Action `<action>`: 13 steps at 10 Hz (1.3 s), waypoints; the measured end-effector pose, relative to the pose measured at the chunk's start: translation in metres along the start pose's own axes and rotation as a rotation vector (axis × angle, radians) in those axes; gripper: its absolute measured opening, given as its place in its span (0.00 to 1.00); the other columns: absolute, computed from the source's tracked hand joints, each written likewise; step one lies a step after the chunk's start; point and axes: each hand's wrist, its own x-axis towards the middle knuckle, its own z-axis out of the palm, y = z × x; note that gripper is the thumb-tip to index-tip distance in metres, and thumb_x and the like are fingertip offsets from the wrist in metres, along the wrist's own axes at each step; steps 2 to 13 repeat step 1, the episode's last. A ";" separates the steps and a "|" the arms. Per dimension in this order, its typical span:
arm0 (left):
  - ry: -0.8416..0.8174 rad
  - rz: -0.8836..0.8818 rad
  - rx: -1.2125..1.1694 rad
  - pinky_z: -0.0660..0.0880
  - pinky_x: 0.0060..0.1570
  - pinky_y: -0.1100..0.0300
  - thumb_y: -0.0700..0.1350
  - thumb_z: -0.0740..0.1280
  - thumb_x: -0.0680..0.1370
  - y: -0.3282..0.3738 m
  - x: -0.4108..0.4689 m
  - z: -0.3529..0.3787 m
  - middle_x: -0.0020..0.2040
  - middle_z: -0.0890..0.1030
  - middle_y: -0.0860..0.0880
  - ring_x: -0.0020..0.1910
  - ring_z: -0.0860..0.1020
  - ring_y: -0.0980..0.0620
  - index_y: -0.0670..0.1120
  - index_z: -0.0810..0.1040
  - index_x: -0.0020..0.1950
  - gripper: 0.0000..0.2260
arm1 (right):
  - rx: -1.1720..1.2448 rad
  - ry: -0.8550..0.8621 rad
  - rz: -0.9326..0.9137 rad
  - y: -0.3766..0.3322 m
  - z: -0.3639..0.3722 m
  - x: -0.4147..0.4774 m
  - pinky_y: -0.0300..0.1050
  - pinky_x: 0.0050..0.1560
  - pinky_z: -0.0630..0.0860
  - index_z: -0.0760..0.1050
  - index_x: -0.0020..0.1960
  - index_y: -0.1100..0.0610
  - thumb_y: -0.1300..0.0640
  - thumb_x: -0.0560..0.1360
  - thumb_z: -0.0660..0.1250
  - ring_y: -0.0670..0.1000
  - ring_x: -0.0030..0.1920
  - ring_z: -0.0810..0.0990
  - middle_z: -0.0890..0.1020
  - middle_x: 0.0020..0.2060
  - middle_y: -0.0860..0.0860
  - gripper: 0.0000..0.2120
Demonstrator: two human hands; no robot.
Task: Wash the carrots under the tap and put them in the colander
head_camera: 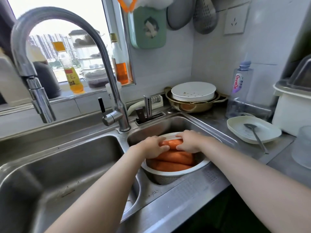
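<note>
The left hand (154,147) and right hand (190,142) grip opposite ends of the top orange carrot (170,142), apparently steadying it atop the other carrots (173,161) in the white perforated plastic colander (168,174), which sits in the small steel sink (185,122) to drain.

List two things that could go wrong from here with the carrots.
The left hand and right hand grip the top orange carrot; piled high in the white plastic colander, others could roll out.
The curved steel tap points over the left basin, so water may miss the colander.
</note>
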 end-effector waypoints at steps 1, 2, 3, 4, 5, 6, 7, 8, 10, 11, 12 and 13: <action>0.176 0.080 -0.073 0.61 0.76 0.54 0.59 0.64 0.83 0.001 -0.019 -0.017 0.78 0.69 0.47 0.77 0.67 0.46 0.52 0.66 0.81 0.28 | 0.167 0.116 -0.046 -0.005 -0.017 -0.004 0.53 0.75 0.67 0.68 0.79 0.49 0.46 0.79 0.69 0.57 0.76 0.70 0.71 0.76 0.53 0.30; 0.176 0.080 -0.073 0.61 0.76 0.54 0.59 0.64 0.83 0.001 -0.019 -0.017 0.78 0.69 0.47 0.77 0.67 0.46 0.52 0.66 0.81 0.28 | 0.167 0.116 -0.046 -0.005 -0.017 -0.004 0.53 0.75 0.67 0.68 0.79 0.49 0.46 0.79 0.69 0.57 0.76 0.70 0.71 0.76 0.53 0.30; 0.176 0.080 -0.073 0.61 0.76 0.54 0.59 0.64 0.83 0.001 -0.019 -0.017 0.78 0.69 0.47 0.77 0.67 0.46 0.52 0.66 0.81 0.28 | 0.167 0.116 -0.046 -0.005 -0.017 -0.004 0.53 0.75 0.67 0.68 0.79 0.49 0.46 0.79 0.69 0.57 0.76 0.70 0.71 0.76 0.53 0.30; 0.176 0.080 -0.073 0.61 0.76 0.54 0.59 0.64 0.83 0.001 -0.019 -0.017 0.78 0.69 0.47 0.77 0.67 0.46 0.52 0.66 0.81 0.28 | 0.167 0.116 -0.046 -0.005 -0.017 -0.004 0.53 0.75 0.67 0.68 0.79 0.49 0.46 0.79 0.69 0.57 0.76 0.70 0.71 0.76 0.53 0.30; 0.176 0.080 -0.073 0.61 0.76 0.54 0.59 0.64 0.83 0.001 -0.019 -0.017 0.78 0.69 0.47 0.77 0.67 0.46 0.52 0.66 0.81 0.28 | 0.167 0.116 -0.046 -0.005 -0.017 -0.004 0.53 0.75 0.67 0.68 0.79 0.49 0.46 0.79 0.69 0.57 0.76 0.70 0.71 0.76 0.53 0.30; 0.176 0.080 -0.073 0.61 0.76 0.54 0.59 0.64 0.83 0.001 -0.019 -0.017 0.78 0.69 0.47 0.77 0.67 0.46 0.52 0.66 0.81 0.28 | 0.167 0.116 -0.046 -0.005 -0.017 -0.004 0.53 0.75 0.67 0.68 0.79 0.49 0.46 0.79 0.69 0.57 0.76 0.70 0.71 0.76 0.53 0.30; 0.176 0.080 -0.073 0.61 0.76 0.54 0.59 0.64 0.83 0.001 -0.019 -0.017 0.78 0.69 0.47 0.77 0.67 0.46 0.52 0.66 0.81 0.28 | 0.167 0.116 -0.046 -0.005 -0.017 -0.004 0.53 0.75 0.67 0.68 0.79 0.49 0.46 0.79 0.69 0.57 0.76 0.70 0.71 0.76 0.53 0.30; 0.176 0.080 -0.073 0.61 0.76 0.54 0.59 0.64 0.83 0.001 -0.019 -0.017 0.78 0.69 0.47 0.77 0.67 0.46 0.52 0.66 0.81 0.28 | 0.167 0.116 -0.046 -0.005 -0.017 -0.004 0.53 0.75 0.67 0.68 0.79 0.49 0.46 0.79 0.69 0.57 0.76 0.70 0.71 0.76 0.53 0.30; 0.176 0.080 -0.073 0.61 0.76 0.54 0.59 0.64 0.83 0.001 -0.019 -0.017 0.78 0.69 0.47 0.77 0.67 0.46 0.52 0.66 0.81 0.28 | 0.167 0.116 -0.046 -0.005 -0.017 -0.004 0.53 0.75 0.67 0.68 0.79 0.49 0.46 0.79 0.69 0.57 0.76 0.70 0.71 0.76 0.53 0.30; 0.176 0.080 -0.073 0.61 0.76 0.54 0.59 0.64 0.83 0.001 -0.019 -0.017 0.78 0.69 0.47 0.77 0.67 0.46 0.52 0.66 0.81 0.28 | 0.167 0.116 -0.046 -0.005 -0.017 -0.004 0.53 0.75 0.67 0.68 0.79 0.49 0.46 0.79 0.69 0.57 0.76 0.70 0.71 0.76 0.53 0.30; 0.176 0.080 -0.073 0.61 0.76 0.54 0.59 0.64 0.83 0.001 -0.019 -0.017 0.78 0.69 0.47 0.77 0.67 0.46 0.52 0.66 0.81 0.28 | 0.167 0.116 -0.046 -0.005 -0.017 -0.004 0.53 0.75 0.67 0.68 0.79 0.49 0.46 0.79 0.69 0.57 0.76 0.70 0.71 0.76 0.53 0.30; 0.176 0.080 -0.073 0.61 0.76 0.54 0.59 0.64 0.83 0.001 -0.019 -0.017 0.78 0.69 0.47 0.77 0.67 0.46 0.52 0.66 0.81 0.28 | 0.167 0.116 -0.046 -0.005 -0.017 -0.004 0.53 0.75 0.67 0.68 0.79 0.49 0.46 0.79 0.69 0.57 0.76 0.70 0.71 0.76 0.53 0.30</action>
